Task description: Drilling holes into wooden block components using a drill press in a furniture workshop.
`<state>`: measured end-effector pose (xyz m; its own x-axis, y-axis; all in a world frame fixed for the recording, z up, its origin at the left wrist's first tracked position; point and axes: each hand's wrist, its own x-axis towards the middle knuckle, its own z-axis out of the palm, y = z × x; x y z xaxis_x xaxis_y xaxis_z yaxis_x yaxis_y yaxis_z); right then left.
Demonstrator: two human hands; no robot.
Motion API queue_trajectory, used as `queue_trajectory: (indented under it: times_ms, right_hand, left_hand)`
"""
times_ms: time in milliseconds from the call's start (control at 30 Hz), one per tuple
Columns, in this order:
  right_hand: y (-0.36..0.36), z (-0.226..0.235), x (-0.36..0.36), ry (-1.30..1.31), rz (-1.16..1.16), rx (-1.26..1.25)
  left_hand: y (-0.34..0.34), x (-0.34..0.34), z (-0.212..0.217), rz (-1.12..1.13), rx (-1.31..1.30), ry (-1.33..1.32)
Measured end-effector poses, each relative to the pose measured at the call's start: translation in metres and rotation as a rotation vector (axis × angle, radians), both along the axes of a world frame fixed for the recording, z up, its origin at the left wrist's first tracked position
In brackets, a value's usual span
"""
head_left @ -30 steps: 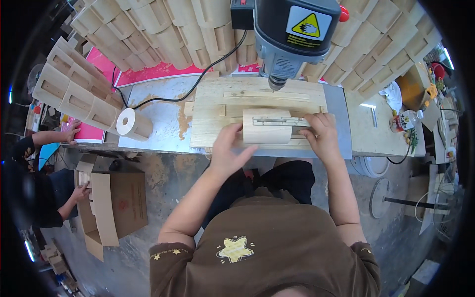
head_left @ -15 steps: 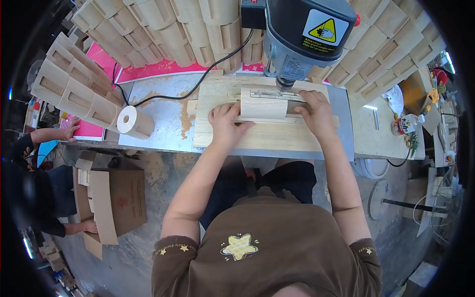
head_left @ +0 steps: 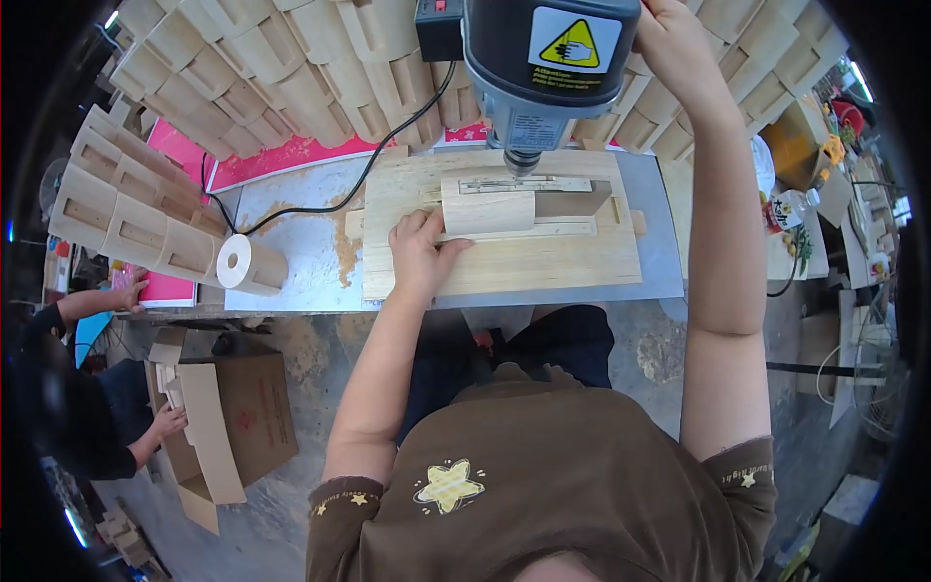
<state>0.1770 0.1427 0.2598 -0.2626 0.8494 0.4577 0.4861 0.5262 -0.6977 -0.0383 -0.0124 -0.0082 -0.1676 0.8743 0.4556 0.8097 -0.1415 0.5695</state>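
Stacks of pale wooden box parts (head_left: pixel 242 68) fill the far side of the bench. A black cable (head_left: pixel 320 199) snakes across the grey benchtop (head_left: pixel 291 272), and a wooden cylinder (head_left: pixel 250 265) lies at its near left edge. On the floor to the left stands an open cardboard box (head_left: pixel 228 427), with another person's hand (head_left: pixel 170 422) beside it.

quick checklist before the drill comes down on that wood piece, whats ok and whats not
1. Curved wood piece seated on the wooden jig under the drill press: ok.
2. Left hand steadying the piece at its left end, to the side of the drill chuck: ok.
3. Right hand raised beside the top of the machine head; what it grips is hidden: cannot tell.
4. Bit lined up with the piece's slot: cannot tell, the tip is too small to see.
5. Black power cord trailing over the bench to the left, off the jig: ok.
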Motion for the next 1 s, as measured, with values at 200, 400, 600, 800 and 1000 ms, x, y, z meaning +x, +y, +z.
queue_trajectory:
  times_ms: [200, 400, 600, 800, 1000]
  right_hand:
    - [-0.028, -0.017, 0.027, -0.255, -0.126, 0.409]
    - [-0.104, -0.065, 0.029, -0.023, -0.032, 0.33]
    - [-0.107, -0.124, 0.027, 0.106, -0.026, 0.374]
    - [-0.085, -0.18, 0.024, 0.12, -0.023, 0.53]
    - [-0.09, -0.16, 0.029, 0.084, 0.028, 0.545]
  left_hand:
    - [0.002, 0.001, 0.0, -0.012, -0.025, -0.024]
    - [0.0, -0.001, 0.0, -0.02, -0.031, -0.048]
    - [0.0, 0.0, 0.002, -0.013, -0.058, -0.06]
    - [0.002, 0.002, 0.003, -0.024, -0.028, -0.062]
    - [0.002, 0.003, 0.003, -0.034, -0.03, -0.067]
